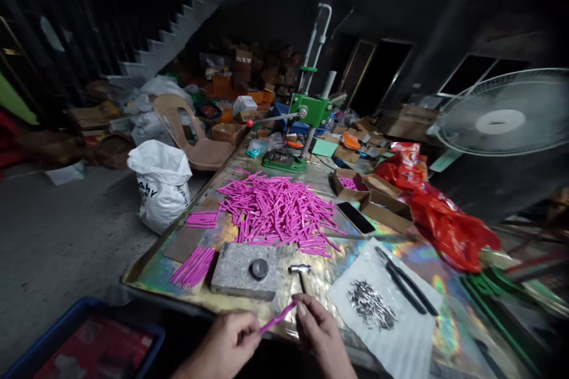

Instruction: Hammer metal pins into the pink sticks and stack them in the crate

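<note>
At the table's near edge, my left hand (235,340) and my right hand (317,328) pinch opposite ends of one pink stick (278,317). Just beyond them lies a small hammer (300,269), partly behind my right hand. A stone block (242,275) with a small dark round piece (258,269) on top is left of the hammer. Behind the block spreads a large heap of pink sticks (278,204), with a neat bundle of pink sticks (194,267) to its left. Small metal pins (371,304) and black-handled pliers (406,281) rest on a white sheet (411,340) at right.
A green hand press (306,112) stands at the table's far side. A phone (356,218) lies near cardboard boxes (387,211) and red plastic bags (448,225). A fan (500,118) is at right; a white sack (160,186) and blue crate (84,308) are left.
</note>
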`<state>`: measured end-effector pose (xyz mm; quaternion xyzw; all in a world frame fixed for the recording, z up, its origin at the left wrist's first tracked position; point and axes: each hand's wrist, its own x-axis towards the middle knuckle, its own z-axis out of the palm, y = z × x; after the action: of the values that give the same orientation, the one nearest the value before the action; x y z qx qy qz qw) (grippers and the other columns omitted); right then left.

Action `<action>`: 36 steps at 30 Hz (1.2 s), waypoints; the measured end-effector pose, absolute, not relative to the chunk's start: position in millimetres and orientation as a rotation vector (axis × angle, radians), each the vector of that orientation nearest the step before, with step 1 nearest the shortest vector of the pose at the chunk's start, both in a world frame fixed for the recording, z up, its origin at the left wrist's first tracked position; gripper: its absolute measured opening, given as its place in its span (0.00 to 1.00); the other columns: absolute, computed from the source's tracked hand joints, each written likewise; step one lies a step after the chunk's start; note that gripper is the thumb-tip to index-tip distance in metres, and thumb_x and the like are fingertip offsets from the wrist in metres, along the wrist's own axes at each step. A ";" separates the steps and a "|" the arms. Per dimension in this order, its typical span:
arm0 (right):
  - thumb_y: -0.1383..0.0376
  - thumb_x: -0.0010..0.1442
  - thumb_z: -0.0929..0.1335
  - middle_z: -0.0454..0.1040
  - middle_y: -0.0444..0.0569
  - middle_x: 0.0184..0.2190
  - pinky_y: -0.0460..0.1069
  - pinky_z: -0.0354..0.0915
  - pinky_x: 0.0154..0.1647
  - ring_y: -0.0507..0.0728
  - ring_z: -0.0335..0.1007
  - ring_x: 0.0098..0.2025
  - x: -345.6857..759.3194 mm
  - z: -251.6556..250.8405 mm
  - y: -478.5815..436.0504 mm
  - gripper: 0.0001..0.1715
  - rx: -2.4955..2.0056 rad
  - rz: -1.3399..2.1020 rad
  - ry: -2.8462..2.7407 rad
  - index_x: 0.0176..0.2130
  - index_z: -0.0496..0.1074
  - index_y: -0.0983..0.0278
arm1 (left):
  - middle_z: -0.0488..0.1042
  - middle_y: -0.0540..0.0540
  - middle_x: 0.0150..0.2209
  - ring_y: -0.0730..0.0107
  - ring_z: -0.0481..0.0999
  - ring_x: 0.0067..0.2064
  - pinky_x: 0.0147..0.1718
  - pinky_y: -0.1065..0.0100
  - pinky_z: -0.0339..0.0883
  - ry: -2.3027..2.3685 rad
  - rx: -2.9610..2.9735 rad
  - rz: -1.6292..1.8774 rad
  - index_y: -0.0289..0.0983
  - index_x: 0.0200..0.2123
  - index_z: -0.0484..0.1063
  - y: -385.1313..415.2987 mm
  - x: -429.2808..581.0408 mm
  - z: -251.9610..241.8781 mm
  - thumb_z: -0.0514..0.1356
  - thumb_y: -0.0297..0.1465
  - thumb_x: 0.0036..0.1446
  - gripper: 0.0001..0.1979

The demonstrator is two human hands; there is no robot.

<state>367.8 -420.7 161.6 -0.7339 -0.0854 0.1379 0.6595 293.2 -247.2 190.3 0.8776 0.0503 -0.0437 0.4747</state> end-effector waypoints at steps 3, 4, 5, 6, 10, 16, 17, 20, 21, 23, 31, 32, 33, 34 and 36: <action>0.50 0.47 0.66 0.55 0.37 0.14 0.43 0.51 0.17 0.47 0.50 0.17 361.2 155.7 -415.5 0.20 -1.521 0.389 -0.163 0.22 0.63 0.64 | 0.64 0.51 0.17 0.73 0.60 0.23 0.24 0.73 0.53 0.070 2.138 -0.153 0.36 0.17 0.67 -261.7 291.4 180.4 0.53 0.26 0.43 0.07; 0.50 0.47 0.66 0.52 0.36 0.14 0.43 0.49 0.17 0.47 0.48 0.17 359.9 155.0 -416.7 0.20 -1.500 0.398 -0.156 0.21 0.61 0.64 | 0.63 0.51 0.18 0.73 0.60 0.23 0.24 0.73 0.53 0.061 2.115 -0.175 0.36 0.17 0.67 -264.3 291.8 178.5 0.53 0.26 0.43 0.07; 0.51 0.47 0.66 0.51 0.36 0.15 0.42 0.47 0.18 0.47 0.46 0.17 358.8 155.2 -418.9 0.20 -1.492 0.404 -0.153 0.21 0.59 0.63 | 0.63 0.52 0.18 0.73 0.60 0.23 0.24 0.73 0.53 0.049 2.079 -0.204 0.36 0.18 0.67 -266.1 292.5 177.5 0.54 0.26 0.44 0.06; 0.51 0.48 0.65 0.50 0.36 0.15 0.42 0.46 0.18 0.46 0.44 0.17 357.8 156.1 -421.8 0.20 -1.495 0.405 -0.154 0.21 0.58 0.63 | 0.62 0.52 0.18 0.73 0.59 0.23 0.23 0.73 0.52 0.034 2.035 -0.240 0.36 0.19 0.67 -267.5 293.5 177.1 0.53 0.27 0.45 0.07; 0.51 0.51 0.63 0.51 0.37 0.16 0.43 0.48 0.20 0.48 0.46 0.19 352.2 164.7 -433.0 0.19 -1.592 0.360 -0.233 0.22 0.57 0.62 | 0.57 0.53 0.19 0.74 0.56 0.24 0.24 0.73 0.51 -0.067 1.893 -0.386 0.36 0.19 0.64 -273.3 301.0 177.2 0.50 0.35 0.52 0.13; 0.56 0.55 0.60 0.59 0.40 0.18 0.44 0.54 0.25 0.50 0.54 0.23 341.1 171.1 -445.6 0.15 -1.773 0.312 -0.424 0.24 0.62 0.63 | 0.55 0.54 0.18 0.75 0.54 0.23 0.23 0.73 0.48 -0.151 1.781 -0.615 0.35 0.19 0.65 -289.9 313.6 169.3 0.51 0.46 0.49 0.21; 0.57 0.55 0.60 0.61 0.41 0.19 0.44 0.56 0.26 0.50 0.57 0.24 341.7 170.0 -450.9 0.15 -1.802 0.297 -0.448 0.26 0.64 0.64 | 0.56 0.54 0.18 0.75 0.55 0.23 0.23 0.73 0.48 -0.125 1.757 -0.643 0.35 0.20 0.65 -291.8 314.5 167.9 0.52 0.47 0.47 0.20; 0.58 0.57 0.59 0.67 0.43 0.23 0.44 0.59 0.28 0.51 0.62 0.27 354.5 162.5 -478.7 0.14 -2.016 0.158 -0.413 0.32 0.67 0.64 | 0.58 0.54 0.18 0.75 0.56 0.23 0.23 0.73 0.49 -0.018 1.670 -0.674 0.35 0.22 0.66 -293.2 315.9 163.9 0.57 0.47 0.41 0.19; 0.59 0.57 0.58 0.68 0.44 0.23 0.44 0.60 0.28 0.51 0.64 0.26 362.2 158.9 -491.5 0.15 -2.138 0.071 -0.342 0.31 0.68 0.64 | 0.58 0.54 0.18 0.75 0.55 0.23 0.23 0.74 0.50 0.011 1.647 -0.666 0.35 0.21 0.65 -292.4 316.1 162.2 0.58 0.46 0.40 0.18; 0.61 0.57 0.56 0.68 0.46 0.24 0.46 0.61 0.30 0.53 0.65 0.28 380.4 151.6 -519.2 0.15 -2.257 -0.037 -0.210 0.31 0.66 0.65 | 0.56 0.55 0.18 0.76 0.54 0.23 0.23 0.74 0.50 0.058 1.619 -0.638 0.35 0.20 0.64 -290.3 316.4 157.9 0.61 0.44 0.37 0.17; 0.67 0.52 0.58 0.65 0.48 0.24 0.47 0.57 0.30 0.54 0.61 0.28 422.2 134.4 -574.3 0.11 -2.593 -0.070 -0.266 0.25 0.67 0.64 | 0.53 0.56 0.17 0.77 0.53 0.22 0.21 0.74 0.51 0.115 1.647 -0.534 0.34 0.27 0.71 -288.9 313.5 135.9 0.63 0.40 0.37 0.16; 0.67 0.53 0.58 0.65 0.48 0.24 0.47 0.56 0.30 0.54 0.61 0.28 422.7 133.3 -573.6 0.11 -2.616 -0.060 -0.305 0.25 0.67 0.64 | 0.54 0.56 0.17 0.77 0.53 0.22 0.22 0.74 0.52 0.111 1.649 -0.537 0.35 0.28 0.72 -288.8 313.1 134.0 0.63 0.40 0.37 0.16; 0.68 0.53 0.58 0.65 0.48 0.24 0.47 0.56 0.30 0.54 0.61 0.29 422.8 132.2 -572.5 0.11 -2.636 -0.050 -0.341 0.25 0.67 0.64 | 0.54 0.56 0.17 0.77 0.54 0.22 0.22 0.74 0.52 0.112 1.652 -0.542 0.35 0.28 0.72 -288.5 312.9 132.5 0.63 0.41 0.37 0.16; 0.68 0.53 0.58 0.65 0.48 0.24 0.47 0.55 0.30 0.54 0.61 0.29 422.8 131.2 -571.2 0.11 -2.653 -0.043 -0.375 0.24 0.67 0.64 | 0.55 0.56 0.17 0.77 0.54 0.22 0.22 0.74 0.53 0.113 1.653 -0.545 0.35 0.27 0.72 -288.2 312.9 131.4 0.63 0.41 0.37 0.16; 0.69 0.53 0.59 0.65 0.49 0.24 0.47 0.55 0.31 0.54 0.60 0.29 422.8 129.0 -569.3 0.11 -2.680 -0.037 -0.428 0.24 0.67 0.64 | 0.57 0.55 0.17 0.77 0.56 0.22 0.22 0.74 0.54 0.120 1.640 -0.546 0.35 0.26 0.71 -287.8 313.4 130.3 0.63 0.42 0.36 0.17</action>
<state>422.8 -569.3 129.0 -0.9650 -0.1540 -0.0132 0.2120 313.4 -287.8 130.3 0.7211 0.0526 -0.2401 0.6478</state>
